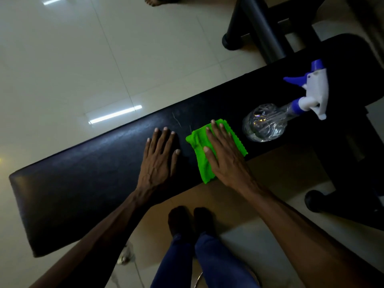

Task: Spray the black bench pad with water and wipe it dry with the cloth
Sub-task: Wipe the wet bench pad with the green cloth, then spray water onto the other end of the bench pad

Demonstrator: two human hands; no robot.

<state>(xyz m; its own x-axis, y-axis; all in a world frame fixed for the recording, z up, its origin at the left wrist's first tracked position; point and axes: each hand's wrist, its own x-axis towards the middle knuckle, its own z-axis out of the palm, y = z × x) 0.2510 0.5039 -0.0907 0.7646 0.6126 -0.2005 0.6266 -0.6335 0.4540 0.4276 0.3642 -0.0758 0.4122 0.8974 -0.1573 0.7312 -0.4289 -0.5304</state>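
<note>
The black bench pad (87, 173) runs diagonally from lower left to upper right. My left hand (159, 156) lies flat on it, fingers spread, holding nothing. Just to its right, my right hand (224, 152) presses flat on a bright green cloth (200, 154) that lies folded on the pad near its front edge. A clear spray bottle (268, 123) with a white and blue trigger head (313, 92) stands on the pad to the right of the cloth, a short gap away from my fingers.
Black metal frame tubes (261, 32) of the bench rise at the upper right, and a rubber-capped foot (315, 201) sits at the right. Glossy pale floor tiles (72, 59) lie beyond the pad. My legs (205, 256) and feet stand in front of the bench.
</note>
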